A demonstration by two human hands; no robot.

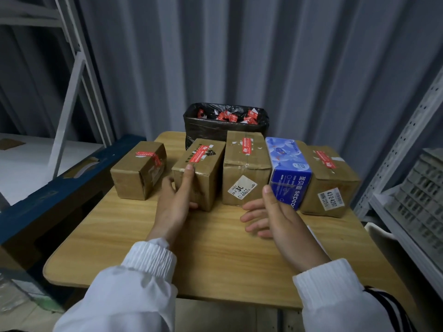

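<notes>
My left hand (pixel 175 202) and right hand (pixel 278 221) are bare. White sleeves (pixel 134 286) end in ribbed cuffs (pixel 149 257). Dark stripes (pixel 393 307) mark the right one.

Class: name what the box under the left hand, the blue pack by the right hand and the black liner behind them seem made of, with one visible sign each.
The box that the left hand touches: matte brown cardboard, with creased edges. The blue pack: probably glossy plastic film, judging by sheen and wrinkles. The black liner: thin shiny plastic, crumpled, with bright highlights.
</notes>
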